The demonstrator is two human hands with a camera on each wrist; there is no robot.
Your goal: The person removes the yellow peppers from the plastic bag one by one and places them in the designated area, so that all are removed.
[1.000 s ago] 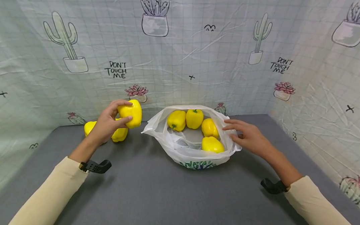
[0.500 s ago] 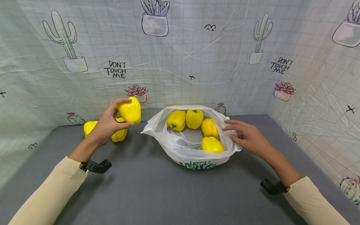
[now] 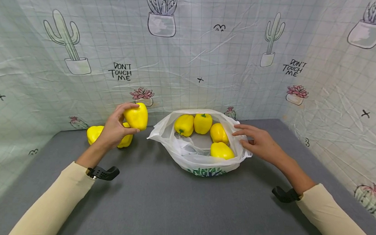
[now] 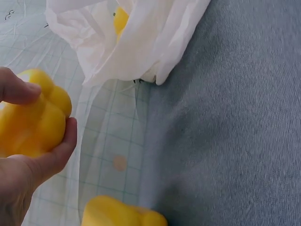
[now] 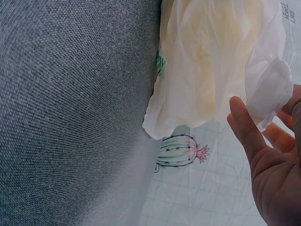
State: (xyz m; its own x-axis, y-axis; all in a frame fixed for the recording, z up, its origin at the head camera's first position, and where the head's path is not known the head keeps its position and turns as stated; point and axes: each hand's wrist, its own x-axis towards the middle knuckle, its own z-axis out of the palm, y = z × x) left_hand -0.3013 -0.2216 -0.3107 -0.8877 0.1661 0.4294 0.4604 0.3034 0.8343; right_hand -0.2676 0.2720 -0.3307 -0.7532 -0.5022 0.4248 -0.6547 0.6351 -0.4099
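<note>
In the head view my left hand (image 3: 114, 127) holds a yellow bell pepper (image 3: 138, 116) in the air left of a white plastic bag (image 3: 186, 162). The thumb is below the pepper and the fingers curl over its far side. The bag sits on the table with its mouth wide, and several yellow peppers (image 3: 184, 125) lie inside. At the bag's right rim is my right hand (image 3: 260, 143); the right wrist view shows the bag's loose edge (image 5: 270, 92) between its thumb and fingers. Behind my left hand, two more peppers (image 3: 93, 133) rest on the table, partly hidden.
A grey cloth table (image 3: 184, 208) carries everything. Light sheeting (image 3: 197, 54) printed with cacti hangs close behind the bag and along both sides. Each wrist wears a black band-mounted piece, such as the left one (image 3: 105, 173).
My left hand lifts the pepper slightly and tilts it, then shifts a little to the right. The right hand and the bag stay where they were.
</note>
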